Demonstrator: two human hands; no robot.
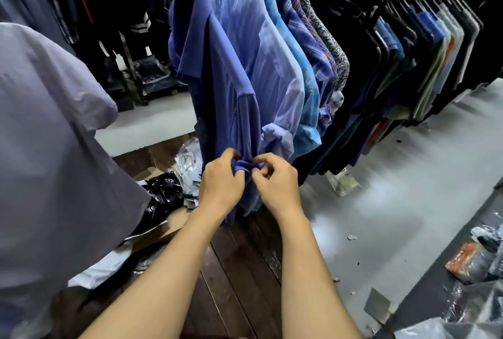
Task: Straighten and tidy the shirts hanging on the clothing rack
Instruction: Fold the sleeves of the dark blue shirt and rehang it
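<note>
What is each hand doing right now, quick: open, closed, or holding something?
Left hand: closed, gripping a bunched fold of the dark blue shirt.
Right hand: closed, pinching the same fold from the other side.

The picture's top edge cuts off the top of the blue shirt [217, 80]. A bunched fold of its cloth hides some fingertips of the left hand [220, 183] and right hand [275, 183] pinching it. A grey shirt [49, 148] runs off the left edge. The far dark garments [353, 53] merge into black and cannot be told apart.
</note>
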